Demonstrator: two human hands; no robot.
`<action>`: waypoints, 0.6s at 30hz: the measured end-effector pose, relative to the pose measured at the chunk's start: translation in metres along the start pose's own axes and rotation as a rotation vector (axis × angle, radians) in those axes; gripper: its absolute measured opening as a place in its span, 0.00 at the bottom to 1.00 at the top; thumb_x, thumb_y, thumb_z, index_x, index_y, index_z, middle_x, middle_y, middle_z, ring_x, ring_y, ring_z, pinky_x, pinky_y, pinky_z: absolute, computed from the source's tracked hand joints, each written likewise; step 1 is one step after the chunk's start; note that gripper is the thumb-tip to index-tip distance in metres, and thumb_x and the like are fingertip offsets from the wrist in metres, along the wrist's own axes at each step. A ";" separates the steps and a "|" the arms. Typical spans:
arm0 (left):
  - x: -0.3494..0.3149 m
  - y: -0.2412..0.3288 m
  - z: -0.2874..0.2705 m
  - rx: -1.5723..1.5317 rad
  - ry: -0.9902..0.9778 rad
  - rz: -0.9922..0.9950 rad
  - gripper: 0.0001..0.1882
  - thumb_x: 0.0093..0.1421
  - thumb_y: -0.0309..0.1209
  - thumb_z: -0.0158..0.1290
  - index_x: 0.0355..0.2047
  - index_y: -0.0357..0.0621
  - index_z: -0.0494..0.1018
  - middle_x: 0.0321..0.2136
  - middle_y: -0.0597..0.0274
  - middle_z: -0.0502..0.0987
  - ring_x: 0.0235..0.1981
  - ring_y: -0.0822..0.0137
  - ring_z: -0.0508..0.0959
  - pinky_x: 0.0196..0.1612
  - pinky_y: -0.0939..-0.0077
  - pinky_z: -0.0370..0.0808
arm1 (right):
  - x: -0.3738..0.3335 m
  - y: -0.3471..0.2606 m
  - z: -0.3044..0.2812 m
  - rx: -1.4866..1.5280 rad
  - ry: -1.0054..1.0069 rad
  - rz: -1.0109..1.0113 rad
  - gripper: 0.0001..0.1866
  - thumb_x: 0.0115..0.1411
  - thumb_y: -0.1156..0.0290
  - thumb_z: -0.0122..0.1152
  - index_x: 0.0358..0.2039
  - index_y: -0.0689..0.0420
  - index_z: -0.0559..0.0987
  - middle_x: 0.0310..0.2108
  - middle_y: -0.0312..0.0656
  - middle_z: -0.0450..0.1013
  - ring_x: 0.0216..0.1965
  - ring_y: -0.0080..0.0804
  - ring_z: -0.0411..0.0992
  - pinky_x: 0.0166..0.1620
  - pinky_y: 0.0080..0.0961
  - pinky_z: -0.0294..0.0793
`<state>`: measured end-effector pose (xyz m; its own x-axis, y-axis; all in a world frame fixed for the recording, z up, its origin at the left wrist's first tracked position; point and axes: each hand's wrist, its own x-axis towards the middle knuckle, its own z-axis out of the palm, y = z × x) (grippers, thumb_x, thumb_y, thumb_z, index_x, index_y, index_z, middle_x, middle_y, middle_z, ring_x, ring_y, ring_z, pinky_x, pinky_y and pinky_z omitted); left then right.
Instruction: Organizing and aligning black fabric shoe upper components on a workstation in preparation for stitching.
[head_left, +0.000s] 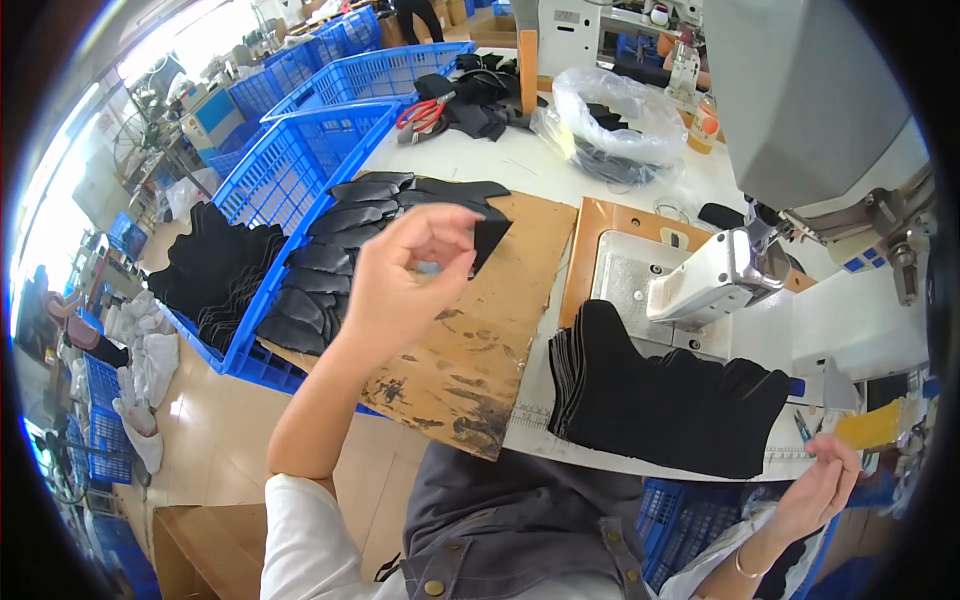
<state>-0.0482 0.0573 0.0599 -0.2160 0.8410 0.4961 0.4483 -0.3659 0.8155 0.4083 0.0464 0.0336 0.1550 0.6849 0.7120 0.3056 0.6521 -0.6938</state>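
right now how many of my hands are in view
2. Your left hand is over the brown board, with a black piece at its fingertips; your right hand is to the right of the black stack. Neither is hidden.

The black stack (660, 415) looks like matt cloth, while the dark pieces (340, 228) have a smooth, leathery sheen. The board (520, 310), wood or card, is scuffed; the counter (545, 185) looks smooth. The basket (300, 160) is plastic, the bag (590, 100) crinkled glossy plastic, the sewing machine (705, 275) shiny metal.
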 end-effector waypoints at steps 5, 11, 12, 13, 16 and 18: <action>-0.011 0.059 -0.001 -0.075 -0.108 0.050 0.14 0.54 0.18 0.55 0.42 0.36 0.74 0.34 0.65 0.78 0.37 0.77 0.78 0.43 0.82 0.74 | 0.034 -0.077 0.138 0.052 -0.777 -0.168 0.28 0.48 0.77 0.63 0.52 0.63 0.71 0.52 0.55 0.69 0.51 0.48 0.69 0.55 0.36 0.67; -0.024 0.061 -0.004 -0.231 -0.173 -0.124 0.12 0.55 0.16 0.55 0.41 0.34 0.73 0.34 0.63 0.78 0.36 0.75 0.78 0.41 0.80 0.76 | 0.069 -0.066 0.219 -0.024 -1.291 -0.254 0.37 0.49 0.75 0.65 0.60 0.62 0.62 0.58 0.55 0.62 0.58 0.51 0.63 0.59 0.36 0.64; -0.028 0.061 -0.004 -0.420 -0.183 -0.178 0.12 0.56 0.15 0.54 0.41 0.34 0.72 0.34 0.62 0.78 0.36 0.74 0.78 0.39 0.79 0.77 | 0.064 -0.062 0.226 0.121 -1.302 -0.152 0.33 0.50 0.75 0.65 0.58 0.62 0.65 0.54 0.52 0.66 0.55 0.46 0.66 0.57 0.34 0.66; -0.033 0.064 -0.001 -0.436 -0.159 -0.135 0.11 0.57 0.13 0.53 0.41 0.32 0.71 0.34 0.59 0.77 0.35 0.72 0.79 0.37 0.79 0.77 | 0.062 -0.061 0.230 0.266 -1.303 -0.049 0.29 0.51 0.75 0.64 0.55 0.63 0.68 0.51 0.50 0.70 0.52 0.41 0.69 0.55 0.32 0.67; -0.037 0.067 0.014 -0.616 -0.128 -0.018 0.13 0.55 0.13 0.53 0.42 0.31 0.70 0.33 0.56 0.77 0.33 0.69 0.79 0.38 0.75 0.79 | 0.061 -0.056 0.227 0.631 -1.416 0.234 0.20 0.54 0.74 0.64 0.47 0.64 0.73 0.42 0.44 0.75 0.44 0.26 0.72 0.49 0.26 0.70; -0.039 0.068 0.017 -0.614 -0.054 -0.010 0.15 0.54 0.14 0.54 0.43 0.32 0.69 0.33 0.56 0.77 0.35 0.67 0.80 0.38 0.74 0.80 | 0.073 -0.056 0.205 0.602 -1.400 0.456 0.13 0.55 0.74 0.64 0.40 0.64 0.76 0.34 0.38 0.76 0.40 0.17 0.70 0.45 0.19 0.70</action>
<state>0.0059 0.0063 0.0903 -0.1663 0.8584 0.4852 -0.1382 -0.5075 0.8505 0.2095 0.1265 0.1022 -0.9271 0.3743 0.0197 0.0246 0.1132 -0.9933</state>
